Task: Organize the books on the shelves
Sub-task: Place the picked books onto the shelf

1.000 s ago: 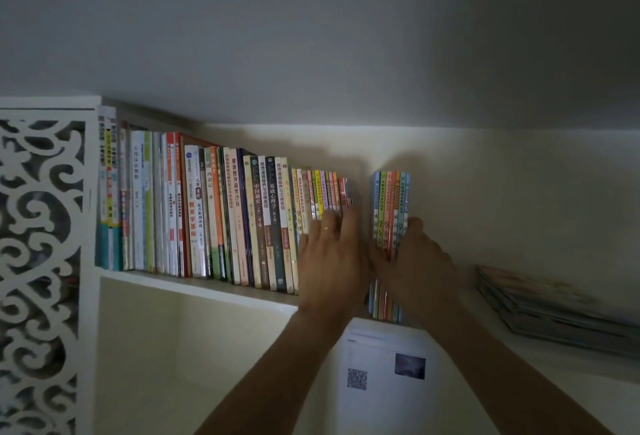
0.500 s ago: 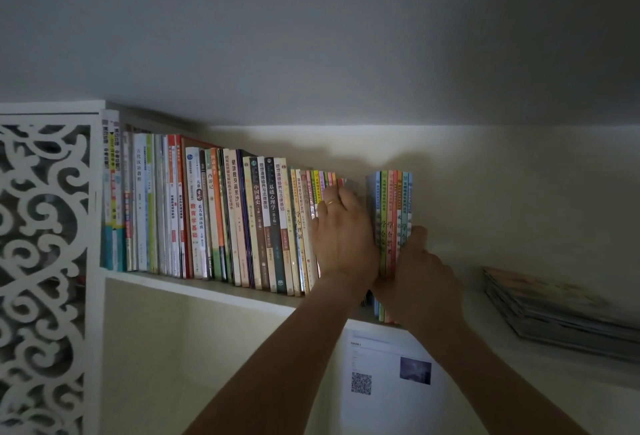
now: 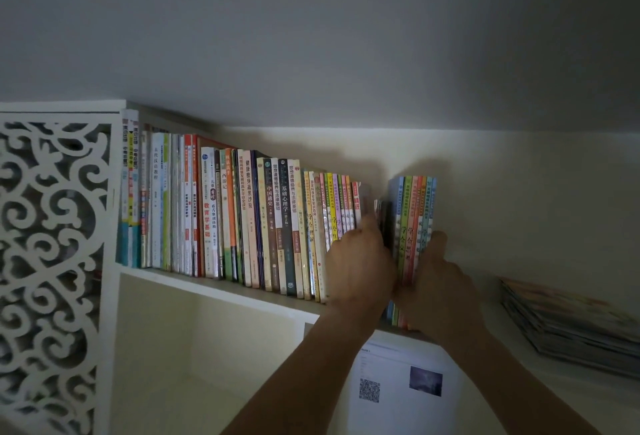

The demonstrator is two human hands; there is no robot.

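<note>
I'm seeing my right hand (image 3: 438,282) gripping a thin bundle of colourful books (image 3: 414,226) upright on the shelf (image 3: 221,291), thumb up its right side. My left hand (image 3: 360,261) is resting against the long row (image 3: 242,220), fingers seemingly reaching into the gap, though blurred.

I'm looking at a home room: a white bookshelf (image 3: 221,291) packed with books (image 3: 221,216), beside a carved white screen (image 3: 52,261).
</note>
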